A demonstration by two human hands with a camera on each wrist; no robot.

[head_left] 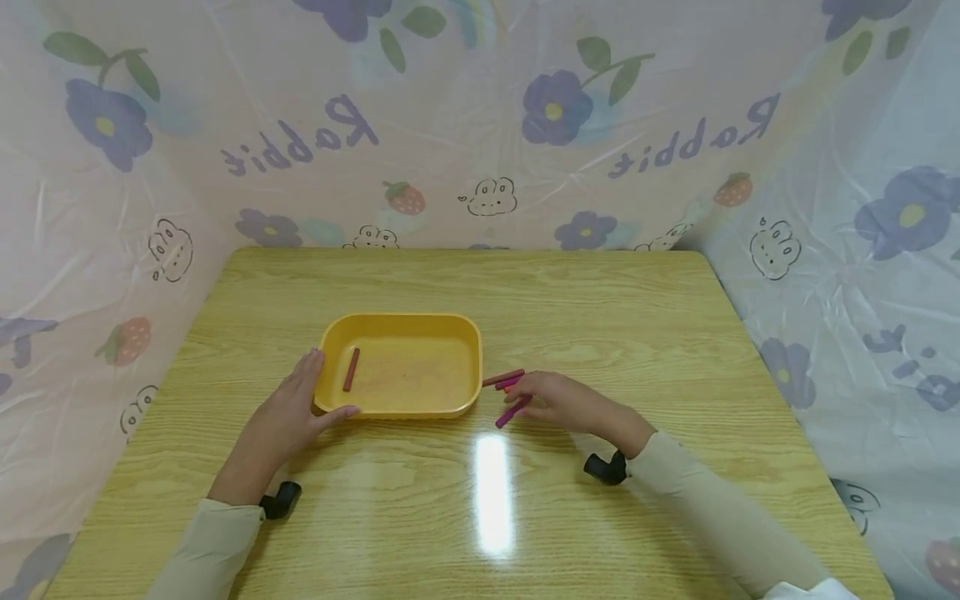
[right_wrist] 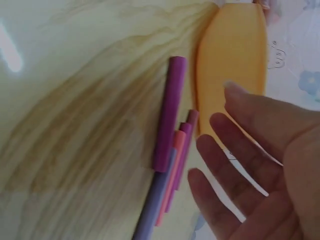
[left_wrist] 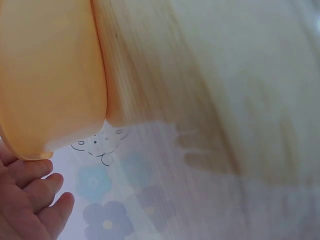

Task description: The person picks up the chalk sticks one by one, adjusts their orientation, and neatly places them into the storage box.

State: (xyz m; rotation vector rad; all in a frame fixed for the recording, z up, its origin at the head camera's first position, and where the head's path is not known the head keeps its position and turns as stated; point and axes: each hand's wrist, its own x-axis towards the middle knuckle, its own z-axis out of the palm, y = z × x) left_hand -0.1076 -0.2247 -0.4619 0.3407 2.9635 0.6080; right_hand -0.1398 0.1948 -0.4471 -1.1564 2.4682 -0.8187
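A yellow plastic tray [head_left: 412,412] stands on the table, with a reddish-brown stick [head_left: 352,370] lying inside near its left end. My left hand [head_left: 281,417] rests against the tray's left corner, fingers along the side wall and thumb at the front rim. To the right of the tray, my right hand [head_left: 558,402] hovers over several slim crayon-like sticks. The right wrist view shows a thick magenta stick [right_wrist: 171,115], a grey-violet one [right_wrist: 148,212], a pink one [right_wrist: 175,160] and a brown one [right_wrist: 193,117] side by side. My right fingers are spread apart from them, gripping nothing.
The wood-grain table [head_left: 600,317] is bordered at the back and sides by a printed curtain [head_left: 450,125] of flowers, rabbits and strawberries. A bright light reflection [head_left: 492,492] lies on the tabletop. Black wrist cameras [head_left: 606,468] sit beneath both wrists.
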